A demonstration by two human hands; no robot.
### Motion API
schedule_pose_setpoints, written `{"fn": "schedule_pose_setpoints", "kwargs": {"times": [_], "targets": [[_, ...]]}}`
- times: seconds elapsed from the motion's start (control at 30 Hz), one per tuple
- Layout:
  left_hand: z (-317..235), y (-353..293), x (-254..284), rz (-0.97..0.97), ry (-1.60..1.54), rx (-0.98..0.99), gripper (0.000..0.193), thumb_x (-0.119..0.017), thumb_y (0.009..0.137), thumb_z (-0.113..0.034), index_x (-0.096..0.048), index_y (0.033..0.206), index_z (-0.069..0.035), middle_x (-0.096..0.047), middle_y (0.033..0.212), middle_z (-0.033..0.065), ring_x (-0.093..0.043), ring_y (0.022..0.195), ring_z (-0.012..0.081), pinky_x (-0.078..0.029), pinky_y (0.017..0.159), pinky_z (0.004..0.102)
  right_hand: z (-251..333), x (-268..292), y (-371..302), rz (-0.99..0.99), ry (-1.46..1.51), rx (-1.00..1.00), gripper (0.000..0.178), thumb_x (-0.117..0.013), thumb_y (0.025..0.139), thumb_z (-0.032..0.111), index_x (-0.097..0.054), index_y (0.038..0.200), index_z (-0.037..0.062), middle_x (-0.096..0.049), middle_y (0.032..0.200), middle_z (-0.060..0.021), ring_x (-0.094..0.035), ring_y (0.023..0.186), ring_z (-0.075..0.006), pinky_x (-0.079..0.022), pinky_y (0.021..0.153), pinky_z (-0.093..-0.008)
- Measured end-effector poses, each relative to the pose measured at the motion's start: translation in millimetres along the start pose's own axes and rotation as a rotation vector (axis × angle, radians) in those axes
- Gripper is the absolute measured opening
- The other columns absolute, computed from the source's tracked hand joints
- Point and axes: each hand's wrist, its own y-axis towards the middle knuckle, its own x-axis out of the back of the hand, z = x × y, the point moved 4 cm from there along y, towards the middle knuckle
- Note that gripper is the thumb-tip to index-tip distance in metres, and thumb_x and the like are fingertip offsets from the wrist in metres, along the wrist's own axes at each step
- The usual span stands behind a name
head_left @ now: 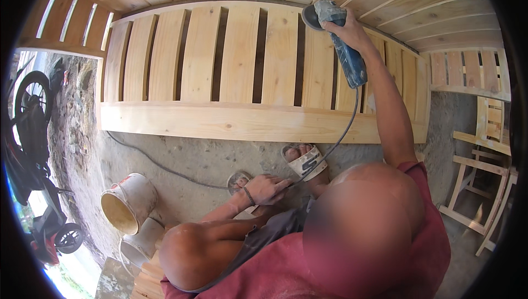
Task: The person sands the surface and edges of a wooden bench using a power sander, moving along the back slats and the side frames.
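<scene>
My right hand (347, 28) is wrapped round the head end of a blue angle grinder (350, 60), which is dusty and has a round dark disc (312, 17). The disc is at the far edge of a slatted wooden bench (236, 118), close to its plank back; whether it touches the wood I cannot tell. From the grinder's tail a dark power cord (347, 128) loops down to my left hand (264, 189). That hand is closed on the cord low in front of me, near my sandalled feet. Beyond it the cord runs left toward the bench's front corner.
At the lower left a dirty white bucket (144, 192) lies tipped beside a second bucket (144, 238). A motorbike (34, 150) stands past the rough ground on the left. Wooden frames (477, 189) are at the right. The bench's slatted arms (467, 71) rise at both ends.
</scene>
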Motion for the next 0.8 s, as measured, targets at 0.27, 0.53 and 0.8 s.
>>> {"fn": "schedule_pose_setpoints", "kwargs": {"times": [0.27, 0.53, 0.8], "targets": [[-3, -9, 7, -0.049, -0.035, 0.040, 0.062, -0.066, 0.087, -0.021, -0.048, 0.144, -0.008, -0.067, 0.098, 0.0147, -0.068, 0.078, 0.0340, -0.056, 0.068, 0.0441, 31, -7, 23, 0.105, 0.000, 0.051, 0.108, -0.078, 0.075, 0.060, -0.034, 0.145, -0.0105, -0.061, 0.128, -0.0292, -0.062, 0.119, -0.0367, -0.046, 0.103, -0.0402], [-9, -8, -6, 0.029, -0.017, 0.006, 0.061, -0.064, 0.084, -0.019, -0.052, 0.142, -0.011, -0.066, 0.099, 0.0126, -0.068, 0.085, 0.0334, -0.056, 0.071, 0.0446, 66, -33, -71, 0.346, -0.076, 0.140, 0.102, -0.077, 0.080, 0.054, -0.026, 0.151, 0.0008, -0.060, 0.128, -0.0337, -0.061, 0.120, -0.0446, -0.045, 0.105, -0.0445], [-6, -24, -1, 0.005, -0.079, 0.022, 0.041, -0.061, 0.090, -0.028, -0.063, 0.129, -0.012, -0.068, 0.104, 0.0120, -0.068, 0.091, 0.0333, -0.056, 0.075, 0.0451, 54, -30, -153, 0.423, -0.092, 0.163, 0.094, -0.079, 0.079, 0.044, -0.027, 0.149, 0.0108, -0.066, 0.110, -0.0331, -0.066, 0.102, -0.0494, -0.052, 0.091, -0.0491]]}}
